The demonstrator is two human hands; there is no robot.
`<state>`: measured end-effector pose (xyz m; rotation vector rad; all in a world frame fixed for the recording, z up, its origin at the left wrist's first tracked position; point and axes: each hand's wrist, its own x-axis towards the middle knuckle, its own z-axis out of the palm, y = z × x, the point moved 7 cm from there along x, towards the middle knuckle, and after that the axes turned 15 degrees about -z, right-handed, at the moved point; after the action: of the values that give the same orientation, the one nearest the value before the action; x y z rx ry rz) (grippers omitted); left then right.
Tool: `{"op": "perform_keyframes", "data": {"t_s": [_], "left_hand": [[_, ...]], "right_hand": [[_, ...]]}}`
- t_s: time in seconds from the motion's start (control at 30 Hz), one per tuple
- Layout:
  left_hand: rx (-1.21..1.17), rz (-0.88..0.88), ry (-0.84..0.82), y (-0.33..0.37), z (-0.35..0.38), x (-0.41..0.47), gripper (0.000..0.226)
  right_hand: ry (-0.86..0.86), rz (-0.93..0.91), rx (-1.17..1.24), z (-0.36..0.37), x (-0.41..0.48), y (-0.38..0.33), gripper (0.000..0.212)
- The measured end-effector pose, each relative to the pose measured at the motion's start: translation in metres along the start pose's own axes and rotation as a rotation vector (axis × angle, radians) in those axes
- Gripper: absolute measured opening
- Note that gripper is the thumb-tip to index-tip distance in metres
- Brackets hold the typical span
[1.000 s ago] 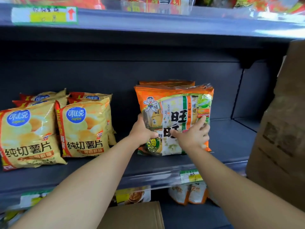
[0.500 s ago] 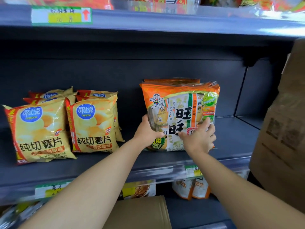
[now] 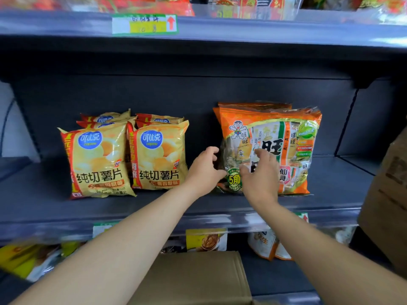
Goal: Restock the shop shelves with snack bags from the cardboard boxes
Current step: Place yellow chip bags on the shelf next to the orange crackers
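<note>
Both hands are up at the shelf: the left hand (image 3: 203,170) sits with fingers curled loosely and spread apart, just at the lower left corner of the orange rice-cracker bag (image 3: 286,146), and whether it touches the bag I cannot tell. The right hand (image 3: 259,175) is in front of the bag's lower middle, fingers open and splayed over the printed face, gripping nothing. The bag stands upright, long axis vertical, top seam toward twelve o'clock, printed front facing the camera and tipped slightly back; more orange bags stand close behind it. From the left hand the bag lies at about two o'clock, from the right hand at roughly one o'clock. Out at nine o'clock from the hands, two rows of yellow potato-chip bags (image 3: 97,164) stand upright, fronts facing out, well apart from the orange stack. Everything rests on a dark grey metal shelf (image 3: 334,186) with a price-tag strip along its front edge. Above, at twelve o'clock, the upper shelf edge carries a green and yellow price label (image 3: 144,24) with red packets above it. At three o'clock a cardboard box (image 3: 389,194) leans in; at six o'clock another cardboard box (image 3: 193,280) sits below, snack packs on the lower shelf behind it.
</note>
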<state>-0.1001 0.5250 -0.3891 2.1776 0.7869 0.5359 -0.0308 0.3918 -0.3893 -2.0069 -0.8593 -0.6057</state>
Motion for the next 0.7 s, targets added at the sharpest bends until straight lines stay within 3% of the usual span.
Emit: {"op": "perform_keyframes", "data": {"t_s": [0.33,0.6,0.7], "left_hand": [[0.035,0.024,0.125,-0.029,-0.083,-0.024,0.045],[0.178,0.145,0.185,-0.016,-0.128,-0.055,0.041],[0.234,0.255,0.234,0.005,-0.15,-0.071,0.04]], "right_hand": [[-0.12,-0.163,0.144,0.03,-0.01,-0.06,0.036],[-0.053,-0.367,0.15,0.017,-0.006,-0.117,0.034],[0.089,-0.503,0.188,-0.004,0.0,-0.146,0.03]]}}
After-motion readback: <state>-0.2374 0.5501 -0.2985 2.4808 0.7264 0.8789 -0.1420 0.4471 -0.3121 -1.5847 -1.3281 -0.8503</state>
